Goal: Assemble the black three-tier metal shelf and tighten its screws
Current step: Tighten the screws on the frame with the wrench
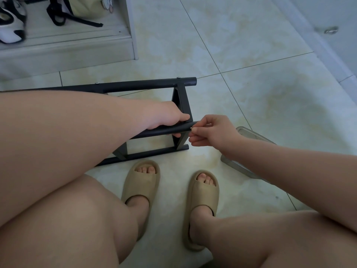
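Clear tray [249, 132], partly behind right forearm [274, 154], lies beside black shelf [146, 86].

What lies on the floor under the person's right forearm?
A clear plastic box lies on the tiled floor. The right forearm covers its middle, so whatever it holds cannot be seen.

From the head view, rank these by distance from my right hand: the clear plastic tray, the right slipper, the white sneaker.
1. clear plastic tray: on the floor, just beside the right hand.
2. right slipper: below the hand, toward the person.
3. white sneaker: far upper left.
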Motion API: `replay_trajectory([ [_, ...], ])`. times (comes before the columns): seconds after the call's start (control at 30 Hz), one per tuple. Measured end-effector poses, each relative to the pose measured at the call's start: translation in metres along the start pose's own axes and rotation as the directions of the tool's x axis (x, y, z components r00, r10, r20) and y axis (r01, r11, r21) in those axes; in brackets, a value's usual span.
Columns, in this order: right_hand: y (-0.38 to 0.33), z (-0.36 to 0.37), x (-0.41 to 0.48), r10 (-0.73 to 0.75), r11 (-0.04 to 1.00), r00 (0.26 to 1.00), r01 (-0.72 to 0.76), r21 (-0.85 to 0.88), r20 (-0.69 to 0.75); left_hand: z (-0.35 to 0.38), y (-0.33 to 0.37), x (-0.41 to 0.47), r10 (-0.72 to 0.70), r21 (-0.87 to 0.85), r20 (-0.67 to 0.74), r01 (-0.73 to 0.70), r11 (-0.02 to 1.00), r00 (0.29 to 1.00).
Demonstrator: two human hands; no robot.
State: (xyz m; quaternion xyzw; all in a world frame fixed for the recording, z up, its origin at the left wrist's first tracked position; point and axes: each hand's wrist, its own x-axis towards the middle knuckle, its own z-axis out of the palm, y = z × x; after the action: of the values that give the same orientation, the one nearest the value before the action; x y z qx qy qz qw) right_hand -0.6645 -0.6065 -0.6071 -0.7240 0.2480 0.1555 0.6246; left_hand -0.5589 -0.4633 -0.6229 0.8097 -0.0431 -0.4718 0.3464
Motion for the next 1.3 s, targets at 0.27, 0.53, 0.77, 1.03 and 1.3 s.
replay_trajectory([
  [0.27, -0.002, -0.006, 0.004, -0.07, 0.982, 0.994, 0.083, -0.168, 0.081, -0.001, -0.002, 0.001, 0.001, -0.006, 0.006, -0.001, 1.0, 1.0],
  [0.53, -0.008, -0.004, 0.007, -0.135, 0.901, 0.987, 0.159, -0.404, 0.086, -0.001, -0.002, 0.005, -0.003, -0.001, -0.016, 0.003, 1.0, 1.0],
  [0.77, -0.002, -0.001, 0.003, -0.038, 0.998, 0.999, 0.038, -0.046, 0.018, -0.002, -0.002, 0.007, 0.005, 0.02, -0.013, -0.005, 1.0, 1.0],
  [1.03, -0.004, -0.006, 0.004, -0.026, 1.0, 0.997, 0.026, -0.006, 0.067, -0.002, -0.001, 0.005, 0.006, 0.012, -0.006, -0.006, 1.0, 1.0],
  [1.3, -0.002, -0.005, 0.005, 0.02, 0.996, 0.998, -0.025, 0.085, 0.066, -0.003, 0.0, 0.005, -0.003, 0.03, -0.013, 0.003, 1.0, 1.0],
])
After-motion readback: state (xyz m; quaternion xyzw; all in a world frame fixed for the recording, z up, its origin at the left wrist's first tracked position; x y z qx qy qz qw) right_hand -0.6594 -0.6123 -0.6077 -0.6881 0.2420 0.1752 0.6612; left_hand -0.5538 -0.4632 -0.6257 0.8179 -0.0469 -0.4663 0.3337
